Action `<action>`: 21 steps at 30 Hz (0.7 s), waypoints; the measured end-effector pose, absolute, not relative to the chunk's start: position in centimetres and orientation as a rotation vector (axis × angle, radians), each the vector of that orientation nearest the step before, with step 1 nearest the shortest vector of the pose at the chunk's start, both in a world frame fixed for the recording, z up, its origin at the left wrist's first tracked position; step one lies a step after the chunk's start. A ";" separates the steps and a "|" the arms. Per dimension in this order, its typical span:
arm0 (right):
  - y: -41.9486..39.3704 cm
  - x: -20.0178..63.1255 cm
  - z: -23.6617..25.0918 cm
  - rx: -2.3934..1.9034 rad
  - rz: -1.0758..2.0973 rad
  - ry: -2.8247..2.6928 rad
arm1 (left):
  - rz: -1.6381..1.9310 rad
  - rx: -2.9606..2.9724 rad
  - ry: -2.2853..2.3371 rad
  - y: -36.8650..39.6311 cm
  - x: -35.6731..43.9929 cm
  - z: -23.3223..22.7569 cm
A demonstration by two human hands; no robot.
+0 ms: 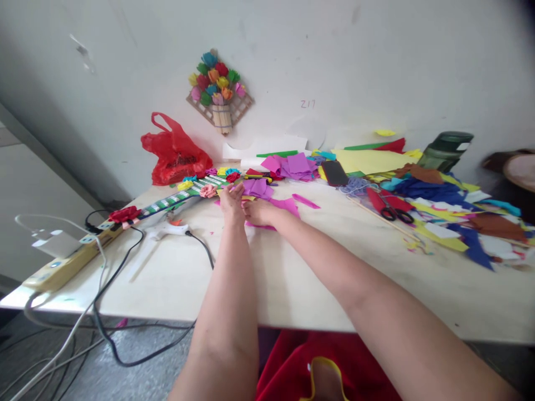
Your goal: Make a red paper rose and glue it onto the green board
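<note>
My left hand (233,201) is over the middle of the table, its fingers stretched forward beside purple sheet pieces (259,188). Close against it, my right hand (259,213) bends its fingers inward above a magenta sheet (288,207); what lies between the fingertips is hidden. Just left of my hands sits a pink fabric-like flower (208,191). It rests by a green and white striped strip (179,196) bearing more coloured flowers. A yellow and black cutter (267,177) lies behind the hands.
A white glue gun (161,231) and a power strip (75,262) with trailing cables lie left. Behind stands a red plastic bag (175,153). Rightward are a phone (335,173), scissors (395,213), a thin stick (378,218), coloured scraps (430,189) and a dark green bottle (446,151).
</note>
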State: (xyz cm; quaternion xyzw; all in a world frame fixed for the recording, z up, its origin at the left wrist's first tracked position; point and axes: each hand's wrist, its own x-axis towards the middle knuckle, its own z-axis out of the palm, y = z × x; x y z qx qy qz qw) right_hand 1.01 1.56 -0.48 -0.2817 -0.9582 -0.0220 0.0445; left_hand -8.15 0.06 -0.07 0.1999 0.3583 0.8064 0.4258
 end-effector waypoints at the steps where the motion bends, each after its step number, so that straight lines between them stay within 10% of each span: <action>1: 1.1 2.0 0.0 -0.852 -0.047 -2.935 | 2.018 0.504 0.899 0.1 -8.2 -0.1; 10: 0.1 10.0 0.8 -0.874 0.071 -2.569 | 2.044 0.502 1.203 0.8 -8.2 -0.9; 21: 0.5 12.4 -1.1 -0.704 1.043 -1.368 | 1.825 1.301 2.255 -2.5 -5.1 0.0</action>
